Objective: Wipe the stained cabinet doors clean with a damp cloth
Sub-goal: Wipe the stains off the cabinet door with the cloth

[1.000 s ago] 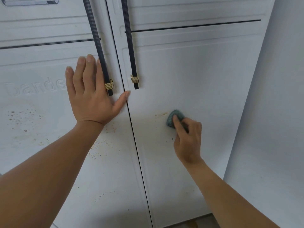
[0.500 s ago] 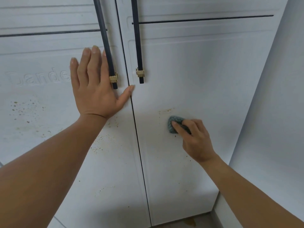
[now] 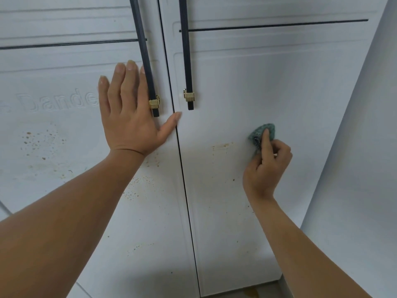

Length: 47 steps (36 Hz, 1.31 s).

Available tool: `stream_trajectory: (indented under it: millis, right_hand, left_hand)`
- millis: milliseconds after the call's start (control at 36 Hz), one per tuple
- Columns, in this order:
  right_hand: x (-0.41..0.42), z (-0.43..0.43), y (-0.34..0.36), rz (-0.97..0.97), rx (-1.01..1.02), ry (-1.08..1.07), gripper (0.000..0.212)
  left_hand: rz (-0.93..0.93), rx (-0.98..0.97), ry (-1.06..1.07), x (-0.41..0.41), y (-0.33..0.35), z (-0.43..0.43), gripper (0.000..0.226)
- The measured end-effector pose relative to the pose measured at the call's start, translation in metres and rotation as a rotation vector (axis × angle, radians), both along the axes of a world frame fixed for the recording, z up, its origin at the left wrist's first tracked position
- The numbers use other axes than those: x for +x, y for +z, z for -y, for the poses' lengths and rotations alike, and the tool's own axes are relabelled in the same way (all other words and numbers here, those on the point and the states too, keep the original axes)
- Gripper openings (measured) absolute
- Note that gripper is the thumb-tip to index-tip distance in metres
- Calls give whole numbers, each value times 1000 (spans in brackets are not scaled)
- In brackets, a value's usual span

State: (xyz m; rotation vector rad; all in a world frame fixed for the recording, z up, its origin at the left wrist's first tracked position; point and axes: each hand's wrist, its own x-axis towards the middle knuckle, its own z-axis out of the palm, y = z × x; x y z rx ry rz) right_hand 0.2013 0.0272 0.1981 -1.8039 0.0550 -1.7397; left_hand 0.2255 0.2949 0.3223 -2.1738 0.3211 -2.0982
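The green cloth (image 3: 261,134) is pinched in the right hand's grip (image 3: 266,168) and pressed on the door (image 3: 279,82), down and right of the right handle (image 3: 189,97). The left hand (image 3: 129,119) is laid flat left of that handle, grip apart. Many brown spots (image 3: 222,145) below the handle are not wiped yet, so most of the job is judged left.

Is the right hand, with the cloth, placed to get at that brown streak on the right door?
Probably yes. The right hand holds the cloth against the right door, and the brown streak lies just to its left on bare panel. The left hand rests higher up, out of the path.
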Motion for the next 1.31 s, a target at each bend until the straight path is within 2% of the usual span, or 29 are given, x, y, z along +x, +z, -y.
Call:
stream_trajectory:
  millis: [139,194,250,333,389,444,528,556,611,695,750,917,972,1111,1167,1222,1306]
  right_hand:
    - [-7,-10,-28,-39,-452,106,41]
    - [-6,0,-31,-60,-547,117,46]
    - [-5,7,-23,-38,-490,102,43]
    - [-4,3,-1,-17,-171,58,38]
    - [-4,-12,3,2,-86,33,39]
    - [-7,-26,-11,-8,-243,56,46]
    - [-10,-29,-40,-70,-594,114,49]
    - [-10,-25,-42,-76,-639,124,49]
    - [-10,-19,-37,-61,-550,111,46]
    - [-8,-21,-12,-5,-191,54,37]
    - [-6,-34,-3,13,-120,40,37]
    - [-7,-35,-20,-27,-640,153,42]
    - [-6,-25,-6,-1,-657,140,42]
    - [-3,-27,14,38,-498,98,39]
    - [-2,-28,0,23,-603,114,39]
    - [-1,-21,-12,16,-793,136,38]
    - [-1,-11,0,48,-981,149,34]
  left_hand:
    - [11,-1,4,0,0,-1,96]
    - [13,-1,6,1,0,-1,96]
    - [14,0,6,1,0,0,96]
    - [5,1,4,1,-1,0,96]
    - [4,-1,7,0,-1,0,96]
    - [6,-5,9,0,-1,0,96]
    - [3,-11,8,-1,-1,1,96]
    - [2,-13,8,-1,0,1,96]
    - [6,-17,2,0,0,2,96]
    - [4,-17,2,1,0,1,96]
    - [1,-11,-3,0,0,1,96]
    - [1,-15,-2,0,0,0,96]
    - [4,-10,-5,1,0,1,96]
    - [-1,-9,-1,0,0,2,96]
    - [-5,-12,-3,0,0,2,96]
    - [-5,-16,-3,0,-1,1,96]
    - [21,-13,-7,1,0,1,95]
